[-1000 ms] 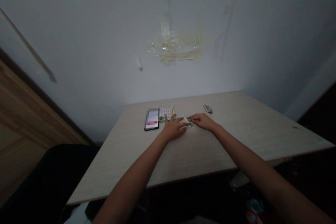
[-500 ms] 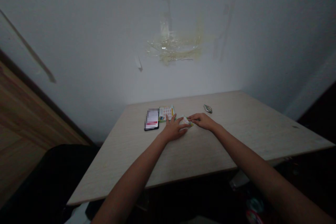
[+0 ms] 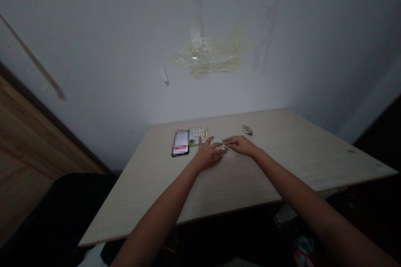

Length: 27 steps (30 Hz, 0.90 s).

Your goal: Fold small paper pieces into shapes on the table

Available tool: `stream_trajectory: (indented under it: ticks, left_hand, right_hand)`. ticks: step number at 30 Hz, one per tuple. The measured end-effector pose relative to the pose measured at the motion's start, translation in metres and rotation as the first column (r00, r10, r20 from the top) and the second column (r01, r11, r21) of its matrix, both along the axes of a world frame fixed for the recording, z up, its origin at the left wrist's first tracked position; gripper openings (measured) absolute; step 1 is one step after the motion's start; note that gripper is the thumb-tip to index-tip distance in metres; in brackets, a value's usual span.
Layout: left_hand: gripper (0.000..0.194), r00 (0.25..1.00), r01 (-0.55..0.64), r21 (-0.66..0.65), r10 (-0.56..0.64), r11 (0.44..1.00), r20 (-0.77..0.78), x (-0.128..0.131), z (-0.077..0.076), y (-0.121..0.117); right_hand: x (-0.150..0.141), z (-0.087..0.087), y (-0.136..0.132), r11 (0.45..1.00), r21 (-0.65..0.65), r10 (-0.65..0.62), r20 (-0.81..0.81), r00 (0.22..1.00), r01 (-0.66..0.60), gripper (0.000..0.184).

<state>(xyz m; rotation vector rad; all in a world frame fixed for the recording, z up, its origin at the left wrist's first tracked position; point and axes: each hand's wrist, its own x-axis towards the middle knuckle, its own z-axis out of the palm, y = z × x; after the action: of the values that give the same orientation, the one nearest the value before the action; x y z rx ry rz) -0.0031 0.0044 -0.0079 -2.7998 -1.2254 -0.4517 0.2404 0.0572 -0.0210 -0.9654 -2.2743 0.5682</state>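
Both my hands rest on a pale wooden table (image 3: pixel 238 179), meeting over a small folded piece of patterned paper (image 3: pixel 221 145). My left hand (image 3: pixel 208 153) lies flat with fingers spread, its fingertips pressing the paper. My right hand (image 3: pixel 242 144) has its fingers drawn together on the paper's right edge, pinching it against the table. Most of the paper is hidden under the fingers.
A black phone (image 3: pixel 181 143) with a lit screen lies left of my hands, beside a colourful printed card (image 3: pixel 198 134). A small folded paper piece (image 3: pixel 247 129) sits farther back on the right. A wall with tape residue (image 3: pixel 206 56) stands behind the table.
My hands have barely shifted; the fingers have moved slightly on the small paper, and the view has dipped a little.
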Motion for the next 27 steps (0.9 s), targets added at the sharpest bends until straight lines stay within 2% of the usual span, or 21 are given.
stream_trajectory:
  ticks: [4, 14, 27]
  left_hand:
    - [0.039, 1.000, -0.011, -0.040, 0.012, 0.999, 0.016, 0.000, 0.001, 0.000]
    - [0.035, 0.972, -0.227, -0.023, 0.227, 0.974, 0.056, 0.004, 0.000, 0.011]
    - [0.038, 0.958, -0.282, 0.059, 0.278, 0.958, 0.065, 0.005, 0.001, 0.021]
  right_hand:
    - [-0.002, -0.002, 0.001, 1.000, -0.006, 0.009, -0.013, 1.000, -0.009, 0.025]
    - [-0.003, -0.002, 0.002, 1.000, -0.011, 0.024, -0.013, 1.000, -0.024, 0.024]
    - [-0.004, 0.003, -0.001, 0.999, -0.037, 0.017, 0.005, 1.000, -0.017, 0.025]
